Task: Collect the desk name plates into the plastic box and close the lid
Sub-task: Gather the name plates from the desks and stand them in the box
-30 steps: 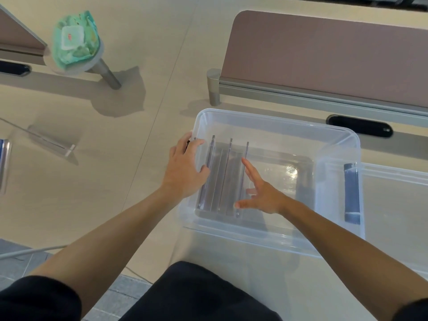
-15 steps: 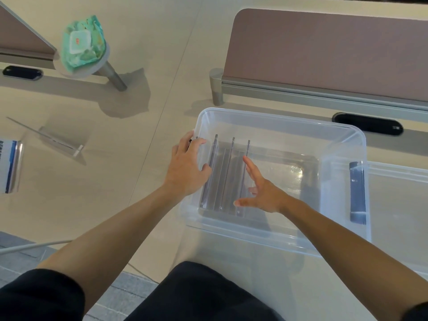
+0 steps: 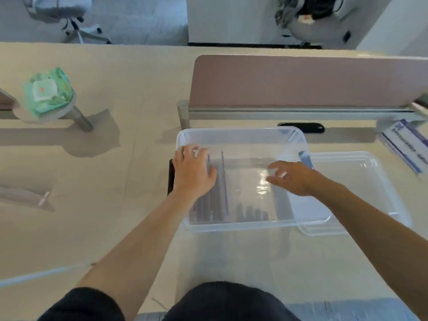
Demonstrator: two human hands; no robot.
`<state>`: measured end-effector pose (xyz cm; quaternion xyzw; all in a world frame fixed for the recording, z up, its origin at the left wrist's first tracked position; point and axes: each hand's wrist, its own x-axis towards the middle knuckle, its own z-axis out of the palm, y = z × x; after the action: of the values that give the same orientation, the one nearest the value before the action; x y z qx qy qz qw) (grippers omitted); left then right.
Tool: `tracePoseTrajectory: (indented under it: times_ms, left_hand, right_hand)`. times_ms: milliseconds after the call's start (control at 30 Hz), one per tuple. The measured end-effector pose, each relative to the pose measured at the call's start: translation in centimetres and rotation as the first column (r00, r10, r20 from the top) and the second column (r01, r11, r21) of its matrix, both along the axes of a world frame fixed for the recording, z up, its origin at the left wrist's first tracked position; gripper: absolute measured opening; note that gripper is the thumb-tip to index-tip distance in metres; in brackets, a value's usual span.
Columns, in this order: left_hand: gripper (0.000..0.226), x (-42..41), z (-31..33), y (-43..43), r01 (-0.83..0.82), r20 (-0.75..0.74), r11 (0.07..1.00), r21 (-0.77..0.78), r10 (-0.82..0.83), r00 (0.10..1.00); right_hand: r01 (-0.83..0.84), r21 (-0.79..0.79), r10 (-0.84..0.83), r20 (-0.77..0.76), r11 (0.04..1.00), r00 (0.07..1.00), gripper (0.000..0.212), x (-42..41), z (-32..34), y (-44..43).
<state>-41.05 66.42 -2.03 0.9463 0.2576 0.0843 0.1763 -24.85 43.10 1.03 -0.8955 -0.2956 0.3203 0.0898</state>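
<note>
Both bare forearms reach forward, black sleeves at the near edge. The left hand (image 3: pixel 193 172) lies palm down, fingers spread and pointing ahead. The right hand (image 3: pixel 292 178) hovers with fingers loosely curled, pointing left, grasping nothing.

Evenly bright, with glare on the plastic box (image 3: pixel 261 181) floor, soft shadows on the desk (image 3: pixel 115 181), slight motion blur, wide-angle edge bending.

an open-plan office: a long beige desk (image 3: pixel 97 172) carries a mauve fabric divider screen (image 3: pixel 308 82) on a metal rail, with a black cable port (image 3: pixel 301 127) just in front. beyond the far edge stands a wheeled swivel chair (image 3: pixel 69 17) on grey floor.
</note>
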Motion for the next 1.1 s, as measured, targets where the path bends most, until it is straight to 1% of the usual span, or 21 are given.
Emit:
tracePoseTrajectory:
  times_ms: [100, 167, 300, 433, 500, 600, 667, 733, 900, 967, 1100]
  left_hand:
    - [0.037, 2.0, 1.4, -2.4, 0.155, 0.110, 0.983, -0.094, -0.144, 0.983]
    - [0.038, 2.9, 2.0, -4.4, 0.246, 0.149, 0.960, -0.132, -0.226, 0.963]
    - [0.040, 4.9, 3.3, -9.8, 0.401, 0.193, 0.889, -0.223, -0.363, 0.911]
    - [0.042, 7.1, 5.3, -16.4, 0.539, 0.196, 0.806, -0.243, -0.503, 0.842]
    - [0.041, 8.2, 5.9, -19.3, 0.584, 0.196, 0.770, -0.258, -0.550, 0.812]
    - [0.039, 10.0, 6.4, -23.9, 0.626, 0.174, 0.737, -0.256, -0.601, 0.780]
    - [0.038, 11.2, 6.8, -27.5, 0.650, 0.146, 0.722, -0.236, -0.635, 0.758]
    - [0.036, 12.3, 7.0, -31.7, 0.668, 0.126, 0.716, -0.204, -0.657, 0.743]
    - [0.033, 14.4, 7.1, -39.3, 0.676, 0.049, 0.707, -0.205, -0.683, 0.729]
    - [0.032, 15.1, 7.1, -41.3, 0.663, 0.036, 0.719, -0.210, -0.672, 0.740]
    - [0.033, 16.8, 6.7, -44.3, 0.601, -0.008, 0.772, -0.207, -0.615, 0.788]
  right_hand:
    - [0.131, -0.082, -0.123, 0.098, 0.988, 0.988, 0.048, -2.4, 3.9, -4.9]
    - [0.214, -0.088, -0.200, 0.141, 0.973, 0.970, 0.044, -4.0, 5.7, -8.0]
    - [0.359, -0.034, -0.346, 0.200, 0.933, 0.917, 0.042, -6.6, 8.3, -13.9]
    - [0.474, 0.031, -0.467, 0.242, 0.880, 0.850, 0.042, -8.4, 9.7, -20.1]
    - [0.530, 0.068, -0.526, 0.282, 0.845, 0.803, 0.041, -8.8, 9.9, -23.4]
    - [0.614, 0.135, -0.620, 0.326, 0.778, 0.714, 0.040, -9.2, 9.7, -29.1]
    - [0.641, 0.159, -0.652, 0.331, 0.751, 0.682, 0.040, -9.1, 9.3, -33.2]
    - [0.649, 0.178, -0.667, 0.324, 0.740, 0.671, 0.039, -8.7, 9.1, -37.5]
    - [0.651, 0.224, -0.686, 0.309, 0.725, 0.658, 0.039, -7.0, 9.1, -46.5]
    - [0.657, 0.232, -0.695, 0.300, 0.717, 0.653, 0.039, -6.1, 9.0, -49.5]
    - [0.661, 0.248, -0.706, 0.274, 0.708, 0.653, 0.038, -4.1, 8.3, -53.7]
